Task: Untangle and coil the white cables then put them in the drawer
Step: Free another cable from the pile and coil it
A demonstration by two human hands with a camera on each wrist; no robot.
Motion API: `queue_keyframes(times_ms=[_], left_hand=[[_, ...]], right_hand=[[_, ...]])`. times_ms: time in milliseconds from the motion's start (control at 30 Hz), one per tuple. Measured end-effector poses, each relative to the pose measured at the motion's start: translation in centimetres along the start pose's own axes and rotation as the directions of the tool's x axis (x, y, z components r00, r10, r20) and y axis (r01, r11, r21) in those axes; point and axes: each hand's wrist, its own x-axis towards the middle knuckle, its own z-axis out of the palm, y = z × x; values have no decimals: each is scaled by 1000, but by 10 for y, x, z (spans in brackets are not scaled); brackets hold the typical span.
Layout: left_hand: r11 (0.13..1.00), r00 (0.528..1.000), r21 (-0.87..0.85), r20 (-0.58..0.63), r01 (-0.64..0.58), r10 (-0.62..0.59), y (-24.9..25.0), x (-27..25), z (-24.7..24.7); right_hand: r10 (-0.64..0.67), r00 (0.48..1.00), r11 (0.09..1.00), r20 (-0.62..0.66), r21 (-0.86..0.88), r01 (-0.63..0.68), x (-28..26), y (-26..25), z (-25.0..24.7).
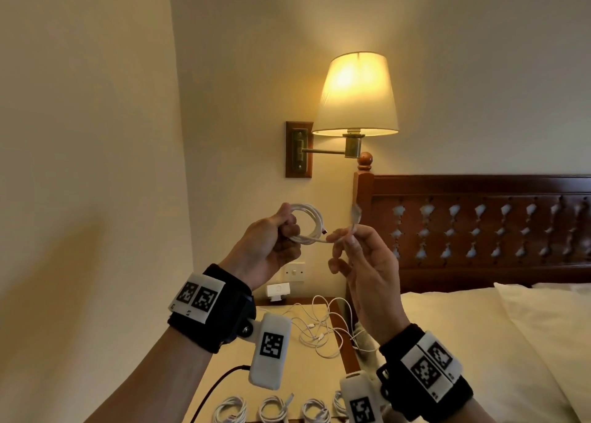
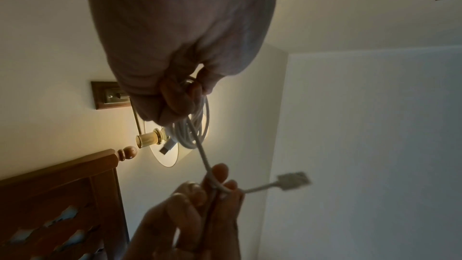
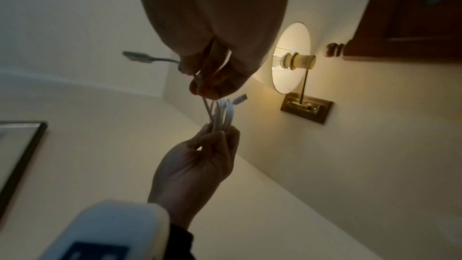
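Note:
My left hand [image 1: 281, 231] grips a coiled white cable [image 1: 308, 224] raised at chest height, and the loops show again as the white cable [image 2: 197, 126] and the white cable [image 3: 222, 116]. My right hand [image 1: 343, 240] pinches the cable's loose tail close beside the coil, and its USB plug [image 2: 293, 180] sticks out past the fingertips. A small connector [image 1: 324, 231] juts from the coil. A tangle of white cables [image 1: 323, 326] lies on the nightstand [image 1: 307, 378] below. Several coiled cables [image 1: 271, 410] line its near edge. No drawer is in view.
A lit wall lamp [image 1: 355, 96] hangs just above and behind my hands. The wooden headboard [image 1: 479, 231] and the bed [image 1: 479, 342] fill the right side. A wall corner runs down the left. A white plug adapter [image 1: 278, 291] sits at the back of the nightstand.

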Motion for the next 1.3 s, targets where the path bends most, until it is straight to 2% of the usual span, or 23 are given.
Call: queue_keyframes(times_ms=[67,100,167,233,300,467,667,767,900,1167,1300], left_hand=[[999,1000,-32,-15,-21,20,-1,-1,4],[999,999,-41,-25,-32,31,-3,-1,5],[998,998,-47,-34,-51,50,-5,-3,8],[997,998,-49,-19,-61,60,-8,-5,9],[997,998,-44,-10,-61,61,-9,-5,10],[997,998,-48,-15,-59,59,-7,-6,10],[995,997,-99,-69,-32,25,-11,-6,7],[994,997,-104,-73,-21,14,-12,-7,8],[987,997,-155,-79,-38,26,-14,-7,7],[988,997,-152,-74,-4,-7,-17,-6,10],[994,994,-87,-77,65,-71,-22,-6,13]], right_hand=[[159,978,984,-134,103,-146,0,-1,4],[267,944,958,-195,155,-240,1,0,5],[476,834,875,-279,242,-418,6,3,4],[606,741,795,-290,249,-553,10,4,2],[652,712,758,-260,184,-626,13,5,-1],[679,717,728,-158,15,-686,21,2,-3],[583,810,805,-54,-97,-586,22,0,-7],[545,836,805,-64,-238,-543,21,0,-6],[542,837,756,-73,-391,-524,28,-7,-3],[524,847,746,-94,-430,-509,28,-7,-4],[392,909,785,-145,-462,-412,28,-1,-6]])
